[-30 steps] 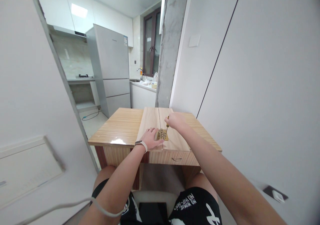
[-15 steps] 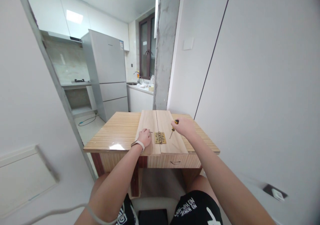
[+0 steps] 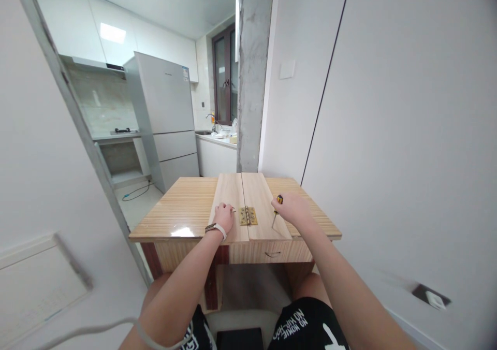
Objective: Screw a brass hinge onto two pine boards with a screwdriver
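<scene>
A brass hinge (image 3: 248,216) lies across the seam between two pale wooden boards (image 3: 229,189), with screw heads showing on its leaves. Just left of it, my left hand (image 3: 223,217) rests over the left board, fingers pinched on a small thin piece that looks like a screw (image 3: 233,209). My right hand (image 3: 294,208) is closed around a screwdriver (image 3: 275,213) with a yellow and black handle. Its shaft points down at the right board, to the right of the hinge and apart from it.
The boards lie side by side on a striped wooden table (image 3: 182,200) with a drawer (image 3: 252,252) in front. A white wall (image 3: 388,132) stands close on the right. Behind are a grey pillar (image 3: 254,81) and a fridge (image 3: 166,101). A pale cable (image 3: 97,329) runs at lower left.
My right hand has moved the screwdriver to the right and nearer me, away from the hinge. The fingers of my left hand have drawn together a little beside the hinge.
</scene>
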### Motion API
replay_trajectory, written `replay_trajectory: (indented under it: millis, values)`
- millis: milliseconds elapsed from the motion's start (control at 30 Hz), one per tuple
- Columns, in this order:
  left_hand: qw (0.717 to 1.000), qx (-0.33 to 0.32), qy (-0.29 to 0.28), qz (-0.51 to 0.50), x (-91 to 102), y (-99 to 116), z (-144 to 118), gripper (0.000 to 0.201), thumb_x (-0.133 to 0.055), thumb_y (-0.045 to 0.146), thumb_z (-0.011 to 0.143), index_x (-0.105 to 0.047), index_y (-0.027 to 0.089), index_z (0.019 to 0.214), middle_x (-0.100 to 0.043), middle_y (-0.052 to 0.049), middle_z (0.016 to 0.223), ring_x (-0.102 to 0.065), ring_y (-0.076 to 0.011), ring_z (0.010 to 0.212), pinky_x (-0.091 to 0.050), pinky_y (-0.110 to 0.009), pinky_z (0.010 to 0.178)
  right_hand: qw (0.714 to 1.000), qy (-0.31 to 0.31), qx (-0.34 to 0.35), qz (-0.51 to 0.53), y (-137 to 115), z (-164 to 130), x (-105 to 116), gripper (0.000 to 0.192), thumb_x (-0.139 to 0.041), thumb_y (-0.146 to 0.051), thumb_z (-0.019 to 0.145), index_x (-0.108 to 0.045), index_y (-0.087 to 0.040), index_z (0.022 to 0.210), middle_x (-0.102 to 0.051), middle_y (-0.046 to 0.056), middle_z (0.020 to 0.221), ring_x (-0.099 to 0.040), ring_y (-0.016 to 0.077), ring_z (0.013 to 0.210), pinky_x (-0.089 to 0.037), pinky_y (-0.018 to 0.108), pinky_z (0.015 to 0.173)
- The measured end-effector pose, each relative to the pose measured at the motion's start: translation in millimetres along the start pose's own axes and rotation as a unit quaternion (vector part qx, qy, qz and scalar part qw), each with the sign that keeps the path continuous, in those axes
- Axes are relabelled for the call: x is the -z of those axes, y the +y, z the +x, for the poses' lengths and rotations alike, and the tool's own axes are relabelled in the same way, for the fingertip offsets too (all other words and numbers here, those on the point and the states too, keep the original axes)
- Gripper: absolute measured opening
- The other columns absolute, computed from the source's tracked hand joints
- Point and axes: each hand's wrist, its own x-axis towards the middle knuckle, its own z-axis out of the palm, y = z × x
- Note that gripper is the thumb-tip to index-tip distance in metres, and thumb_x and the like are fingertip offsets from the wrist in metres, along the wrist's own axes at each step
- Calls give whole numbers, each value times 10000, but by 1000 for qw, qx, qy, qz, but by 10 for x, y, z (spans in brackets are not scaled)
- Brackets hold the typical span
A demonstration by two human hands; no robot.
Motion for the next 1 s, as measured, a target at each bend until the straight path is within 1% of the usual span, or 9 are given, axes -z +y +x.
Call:
replay_trajectory:
  millis: [67, 133, 300, 400, 533, 667, 767, 867, 1000]
  values:
    - [1000, -4, -3, 9, 15, 29, -11, 245, -422, 180, 980, -659, 166, 1043, -583, -160, 1113, -542, -287, 1046, -433, -416, 953, 1000, -1, 1, 1, -17, -19, -5, 426, -398, -464, 985, -716, -184, 1038, -745, 137, 963, -692, 256, 897, -428, 303, 730]
    - [1000, -13, -10, 18, 34, 61, -25, 250, -401, 164, 985, -646, 161, 1033, -586, -168, 1107, -543, -291, 1045, -430, -422, 952, 1000, -2, 0, 7, -30, -35, -20, 423, -385, -458, 998, -699, -182, 1068, -741, 137, 980, -690, 254, 903, -422, 301, 728]
    - [998, -43, -30, 34, 125, 155, -77, 314, -363, 47, 939, -611, 145, 1104, -609, -173, 1124, -547, -288, 1091, -426, -414, 969, 1000, -1, 4, 20, -43, -81, -68, 401, -382, -454, 1011, -671, -192, 1105, -735, 130, 987, -683, 253, 910, -408, 298, 717]
    - [997, -65, -37, 31, 197, 187, -118, 353, -342, 18, 929, -598, 155, 1129, -626, -166, 1118, -563, -276, 1081, -427, -408, 969, 1000, 5, 8, 27, -43, -103, -88, 381, -390, -448, 1009, -665, -200, 1096, -733, 117, 969, -679, 248, 891, -393, 295, 700]
    - [996, -86, -38, 10, 254, 170, -161, 294, -348, 60, 970, -597, 188, 1059, -642, -133, 1060, -593, -246, 1015, -453, -370, 911, 999, 11, 5, 33, -34, -117, -120, 383, -385, -451, 1008, -660, -201, 1097, -729, 116, 950, -668, 244, 877, -378, 295, 707]
    - [993, -87, -18, -74, 266, 148, -184, 225, -391, 132, 996, -602, 207, 975, -641, -85, 993, -605, -213, 952, -480, -342, 874, 999, 24, 9, 39, -27, -133, -155, 360, -392, -443, 1006, -657, -205, 1057, -728, 108, 942, -660, 237, 865, -362, 293, 702]
    - [986, -110, -12, -121, 272, 176, -200, 196, -436, 155, 988, -618, 213, 944, -638, -71, 990, -606, -201, 950, -487, -333, 886, 999, 33, 13, 39, -32, -148, -162, 347, -392, -437, 1007, -653, -211, 1039, -726, 97, 923, -658, 233, 848, -350, 293, 680]
    - [982, -135, -27, -128, 280, 226, -215, 197, -457, 155, 984, -640, 210, 936, -637, -69, 994, -607, -198, 966, -487, -325, 900, 999, 31, 13, 40, -41, -155, -155, 345, -389, -434, 1009, -652, -212, 1037, -724, 93, 914, -655, 231, 836, -341, 294, 668]
    - [980, -171, -52, -93, 299, 278, -230, 220, -454, 157, 996, -667, 204, 969, -633, -75, 1011, -604, -200, 980, -481, -320, 915, 999, 22, 7, 37, -44, -153, -162, 355, -390, -441, 1011, -651, -202, 1036, -726, 101, 922, -652, 224, 830, -327, 292, 662]
